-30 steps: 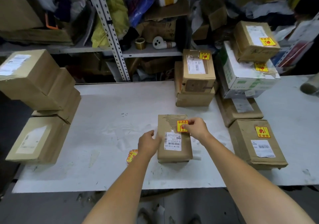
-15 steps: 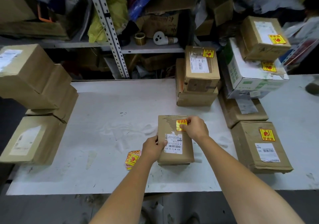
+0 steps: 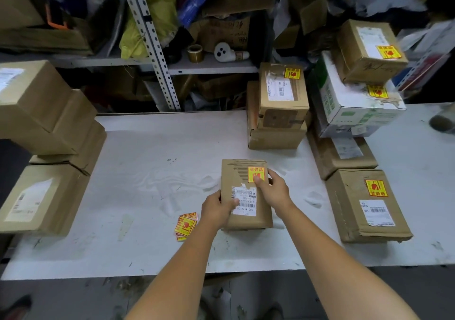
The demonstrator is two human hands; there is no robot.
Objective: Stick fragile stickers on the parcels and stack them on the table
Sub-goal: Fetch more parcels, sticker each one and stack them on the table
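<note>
Single head view, looking forward-down over table (image 3: 147,171), hands (image 3: 216,208) close below.

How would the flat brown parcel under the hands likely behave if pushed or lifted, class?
The flat parcel is probably stiff: its cardboard edges look square. It likely slides rather than tips, lying flat on the table. Its fragile sticker suggests breakable contents.

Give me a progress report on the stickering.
Done: the stacked parcels at right carry stickers. In hand: the left hand holds the centre parcel while the right hand presses its sticker. Left: stacking it, then the unstickered parcels at left; spare stickers wait.
</note>
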